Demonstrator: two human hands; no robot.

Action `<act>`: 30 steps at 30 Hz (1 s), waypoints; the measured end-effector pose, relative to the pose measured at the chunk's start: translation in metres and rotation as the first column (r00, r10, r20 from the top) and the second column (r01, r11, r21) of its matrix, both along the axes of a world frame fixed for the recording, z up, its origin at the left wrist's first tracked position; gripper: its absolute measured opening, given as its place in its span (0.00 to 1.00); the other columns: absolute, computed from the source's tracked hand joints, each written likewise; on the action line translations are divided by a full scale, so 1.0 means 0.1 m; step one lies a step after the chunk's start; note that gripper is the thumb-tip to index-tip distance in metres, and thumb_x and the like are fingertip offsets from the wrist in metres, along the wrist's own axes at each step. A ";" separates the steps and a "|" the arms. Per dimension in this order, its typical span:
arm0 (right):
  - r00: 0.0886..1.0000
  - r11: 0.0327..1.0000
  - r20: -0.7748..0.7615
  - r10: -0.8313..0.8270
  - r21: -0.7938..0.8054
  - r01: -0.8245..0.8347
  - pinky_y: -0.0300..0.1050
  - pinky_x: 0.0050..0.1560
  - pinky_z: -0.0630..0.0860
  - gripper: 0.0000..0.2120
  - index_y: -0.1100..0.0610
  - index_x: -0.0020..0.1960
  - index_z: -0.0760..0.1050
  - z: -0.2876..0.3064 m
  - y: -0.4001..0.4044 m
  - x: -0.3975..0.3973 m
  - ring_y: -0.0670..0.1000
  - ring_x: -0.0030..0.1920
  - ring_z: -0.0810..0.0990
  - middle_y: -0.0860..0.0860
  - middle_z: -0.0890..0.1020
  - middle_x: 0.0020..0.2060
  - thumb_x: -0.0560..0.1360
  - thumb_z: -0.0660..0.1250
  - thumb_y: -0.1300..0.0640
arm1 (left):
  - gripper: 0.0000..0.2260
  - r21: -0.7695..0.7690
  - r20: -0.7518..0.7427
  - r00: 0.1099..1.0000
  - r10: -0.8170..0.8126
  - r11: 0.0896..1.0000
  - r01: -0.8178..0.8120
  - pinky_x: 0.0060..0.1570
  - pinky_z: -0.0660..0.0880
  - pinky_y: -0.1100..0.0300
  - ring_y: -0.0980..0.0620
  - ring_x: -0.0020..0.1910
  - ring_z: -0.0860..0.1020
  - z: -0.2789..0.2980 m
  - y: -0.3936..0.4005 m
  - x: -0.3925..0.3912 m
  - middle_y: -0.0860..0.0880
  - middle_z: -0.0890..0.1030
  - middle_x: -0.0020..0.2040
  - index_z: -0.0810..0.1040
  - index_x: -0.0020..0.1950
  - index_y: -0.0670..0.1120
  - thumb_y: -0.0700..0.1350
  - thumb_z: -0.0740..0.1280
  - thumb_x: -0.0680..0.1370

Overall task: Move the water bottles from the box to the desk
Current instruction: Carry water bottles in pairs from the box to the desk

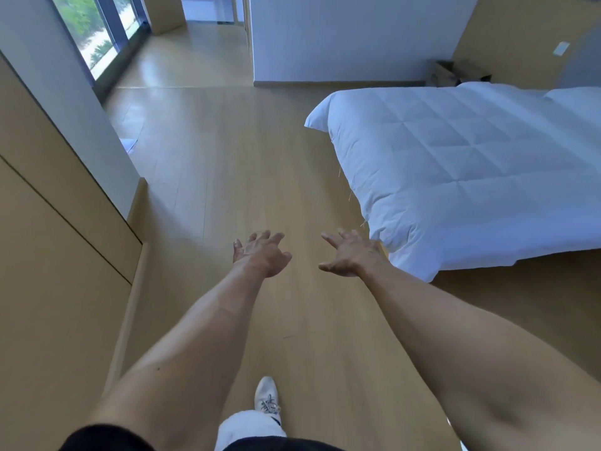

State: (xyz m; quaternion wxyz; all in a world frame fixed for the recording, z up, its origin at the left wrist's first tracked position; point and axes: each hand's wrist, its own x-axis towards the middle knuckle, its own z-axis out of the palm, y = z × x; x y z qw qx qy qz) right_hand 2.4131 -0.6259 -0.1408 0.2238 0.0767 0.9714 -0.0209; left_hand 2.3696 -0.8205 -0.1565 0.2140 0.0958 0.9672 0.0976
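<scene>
My left hand and my right hand are stretched out in front of me over the wooden floor, fingers spread, holding nothing. A brown cardboard box stands on the floor at the far right, behind the bed and against the wall. Its inside is hidden from here. No water bottle and no desk show in this view.
A bed with a white quilted duvet fills the right side. Wooden cabinet fronts line the left wall. A tall window is at the back left. My foot in a white shoe steps on the wooden floor.
</scene>
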 end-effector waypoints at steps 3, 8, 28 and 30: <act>1.000 1.000 0.004 -0.026 -0.013 0.026 0.62 0.77 0.50 0.38 0.37 0.80 0.45 0.04 -0.05 -0.62 0.54 0.80 0.46 0.47 0.48 0.81 0.76 0.60 0.32 | 0.28 -0.009 0.012 1.000 -0.017 1.000 0.018 0.77 0.46 0.38 0.47 0.81 0.50 0.01 -0.05 -0.65 0.53 0.53 0.83 0.55 0.81 0.58 0.61 0.56 0.82; 0.998 0.997 0.014 -0.060 -0.050 0.061 0.63 0.77 0.49 0.38 0.37 0.80 0.45 0.11 -0.08 -1.47 0.54 0.80 0.45 0.48 0.47 0.81 0.77 0.59 0.33 | 0.28 -0.020 0.015 0.999 -0.037 0.999 0.037 0.77 0.46 0.38 0.47 0.81 0.50 0.08 -0.05 -1.59 0.53 0.51 0.83 0.54 0.81 0.59 0.63 0.55 0.82; 0.997 0.986 0.036 -0.061 -0.154 0.066 0.61 0.77 0.50 0.37 0.37 0.80 0.47 -0.04 0.64 -5.44 0.54 0.80 0.47 0.48 0.49 0.81 0.76 0.60 0.34 | 0.27 -0.065 -0.026 0.999 0.037 0.997 -0.039 0.76 0.51 0.38 0.45 0.78 0.57 0.07 0.63 -5.41 0.51 0.60 0.80 0.58 0.80 0.57 0.61 0.57 0.81; 0.999 0.987 0.021 -0.047 -0.153 0.050 0.61 0.77 0.50 0.37 0.38 0.80 0.48 0.03 0.73 -5.85 0.54 0.80 0.47 0.48 0.50 0.81 0.76 0.61 0.34 | 0.27 -0.056 -0.044 0.998 0.046 0.997 -0.048 0.75 0.52 0.37 0.45 0.78 0.58 0.12 0.72 -5.78 0.51 0.62 0.79 0.59 0.79 0.57 0.61 0.57 0.81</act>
